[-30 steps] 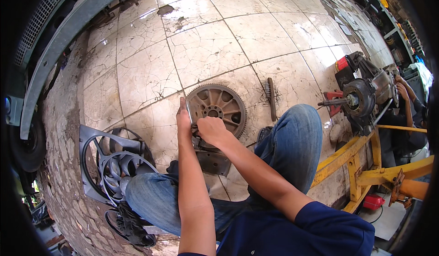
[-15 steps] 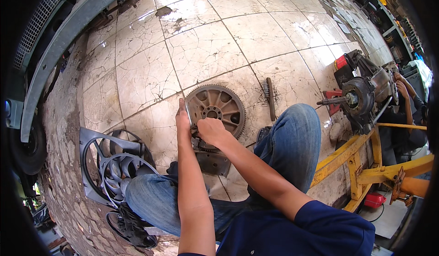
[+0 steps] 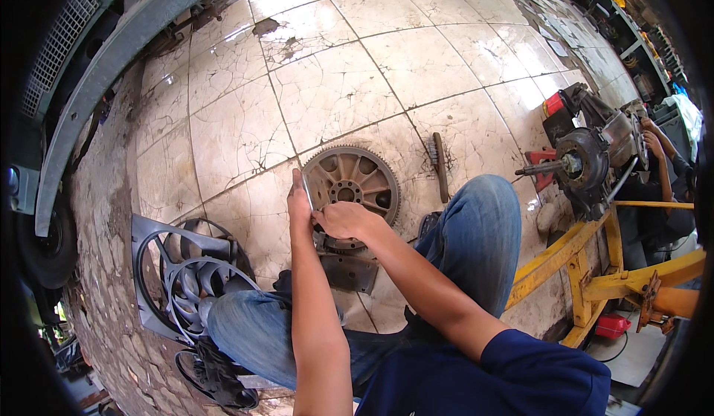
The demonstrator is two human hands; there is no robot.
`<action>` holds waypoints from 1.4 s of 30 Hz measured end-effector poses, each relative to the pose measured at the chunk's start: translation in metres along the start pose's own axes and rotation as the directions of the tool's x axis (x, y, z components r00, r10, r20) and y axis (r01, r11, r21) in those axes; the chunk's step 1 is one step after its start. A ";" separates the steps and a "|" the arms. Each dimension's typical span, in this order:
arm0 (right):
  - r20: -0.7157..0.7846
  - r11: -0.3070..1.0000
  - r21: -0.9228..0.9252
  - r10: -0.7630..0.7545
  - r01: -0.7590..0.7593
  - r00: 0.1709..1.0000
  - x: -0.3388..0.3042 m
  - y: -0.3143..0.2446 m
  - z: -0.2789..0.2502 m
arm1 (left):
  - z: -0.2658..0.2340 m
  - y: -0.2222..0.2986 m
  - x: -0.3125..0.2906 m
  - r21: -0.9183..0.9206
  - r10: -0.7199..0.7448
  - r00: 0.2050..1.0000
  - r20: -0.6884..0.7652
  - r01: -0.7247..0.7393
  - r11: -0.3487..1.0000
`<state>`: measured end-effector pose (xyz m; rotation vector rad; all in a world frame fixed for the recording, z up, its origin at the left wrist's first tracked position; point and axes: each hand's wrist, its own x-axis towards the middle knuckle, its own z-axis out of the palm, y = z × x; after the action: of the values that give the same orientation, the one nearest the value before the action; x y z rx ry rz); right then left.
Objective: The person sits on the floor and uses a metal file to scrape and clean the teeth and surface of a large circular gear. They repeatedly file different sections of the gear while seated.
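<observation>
A toothed flywheel (image 3: 363,165) lies flat on the tiled floor in front of me. At its near left edge, my left hand (image 3: 300,206) holds a thin, round-edged metal part (image 3: 308,191) upright, its fingers stretched along the outer side. My right hand (image 3: 343,220) is closed against the inner side of that part, over the flywheel's near rim; whatever its fingers hold is hidden. Below the hands sits a dark metal plate (image 3: 348,271), partly under the flywheel. A wire brush (image 3: 440,167) with a wooden handle lies to the flywheel's right.
A fan shroud with fan (image 3: 160,267) lies by my left knee. To the right stand a yellow metal frame (image 3: 550,263) and a gearbox-like assembly (image 3: 584,167), where another person's hands (image 3: 654,141) are. A grey bumper (image 3: 89,81) curves along the left.
My right hand has shifted slightly left and its wrist has turned a little, staying against the metal part. The left hand keeps its hold. The whole view has tipped slightly.
</observation>
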<state>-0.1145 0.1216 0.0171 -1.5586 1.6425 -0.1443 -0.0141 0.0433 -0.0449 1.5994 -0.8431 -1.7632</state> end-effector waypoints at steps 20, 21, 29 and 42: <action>-0.430 0.986 0.151 0.131 -0.072 0.893 0.015 0.024 0.006 | -0.004 -0.017 0.020 0.118 0.082 0.996 -0.036 -0.077 0.990; -0.428 0.982 0.175 0.136 -0.066 0.893 0.014 0.024 0.005 | -0.004 -0.017 0.019 0.124 0.087 0.995 -0.039 -0.082 0.989; -0.113 0.995 0.093 -0.026 0.036 0.993 -0.005 -0.001 -0.006 | -0.008 -0.012 0.015 -0.011 0.021 0.999 0.035 -0.020 1.000; -0.140 0.983 -0.183 -0.025 -0.001 0.990 0.000 -0.001 0.021 | -0.006 -0.022 0.012 0.072 0.066 0.997 -0.041 -0.063 0.995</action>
<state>-0.1006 0.1313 0.0041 -1.7298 1.7992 -0.1155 -0.0093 0.0467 -0.0699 1.6304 -0.9355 -1.6649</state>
